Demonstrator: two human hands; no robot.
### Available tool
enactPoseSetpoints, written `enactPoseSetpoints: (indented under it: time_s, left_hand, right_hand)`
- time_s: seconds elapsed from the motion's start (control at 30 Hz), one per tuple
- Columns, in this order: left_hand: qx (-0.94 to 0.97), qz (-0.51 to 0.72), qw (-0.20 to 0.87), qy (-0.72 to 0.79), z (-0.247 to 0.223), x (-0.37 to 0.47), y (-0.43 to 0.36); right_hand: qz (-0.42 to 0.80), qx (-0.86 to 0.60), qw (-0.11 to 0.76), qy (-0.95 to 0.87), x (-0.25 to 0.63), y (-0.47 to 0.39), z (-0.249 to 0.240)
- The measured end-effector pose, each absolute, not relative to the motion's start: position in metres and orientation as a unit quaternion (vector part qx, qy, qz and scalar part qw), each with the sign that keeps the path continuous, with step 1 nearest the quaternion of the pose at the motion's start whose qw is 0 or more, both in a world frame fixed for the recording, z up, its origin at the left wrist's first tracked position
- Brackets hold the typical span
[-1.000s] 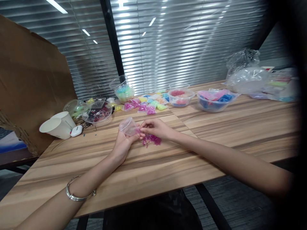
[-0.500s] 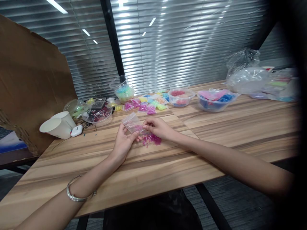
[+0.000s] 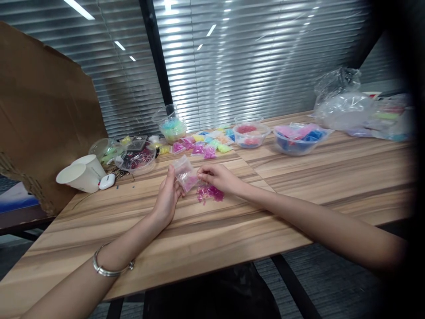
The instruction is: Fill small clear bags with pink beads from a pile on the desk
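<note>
A small clear zip bag (image 3: pixel 184 173) with some pink bits inside stands tilted above the table. My right hand (image 3: pixel 217 178) is closed, thumb and fingertips pinching the bag's right edge. On the bag's left side is my left hand (image 3: pixel 167 195), its thumb raised and apart from its fingers. Those fingertips are partly hidden behind the bag and seem to touch it; the thumb no longer presses on its front. Below my right hand lies a loose pile of short magenta tube-like pieces (image 3: pixel 210 193) on the wooden table (image 3: pixel 199 235).
Filled bags of magenta (image 3: pixel 209 153), yellow, green and blue bits lie behind my hands. Clear plastic bowls (image 3: pixel 251 135) with coloured contents stand along the back. Paper cups (image 3: pixel 71 174) and a white case (image 3: pixel 106 181) are at left, beside a cardboard panel (image 3: pixel 49 110).
My left thumb has lifted off the bag's front and now points up. The bag has turned more upright. My right hand keeps its pinch in nearly the same spot.
</note>
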State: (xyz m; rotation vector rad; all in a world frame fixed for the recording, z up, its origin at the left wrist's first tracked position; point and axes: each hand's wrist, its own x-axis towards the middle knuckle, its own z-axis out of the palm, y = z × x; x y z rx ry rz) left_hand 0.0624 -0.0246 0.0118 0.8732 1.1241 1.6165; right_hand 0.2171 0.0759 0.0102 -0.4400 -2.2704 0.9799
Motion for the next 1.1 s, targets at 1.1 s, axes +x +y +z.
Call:
enactPoseSetpoints:
  time_s: [1.1]
  left_hand:
    - [0.509, 0.590, 0.386, 0.494, 0.014, 0.069, -0.032]
  right_hand:
    - [0.353, -0.118, 0.501, -0.781, 0.219, 0.050, 0.024]
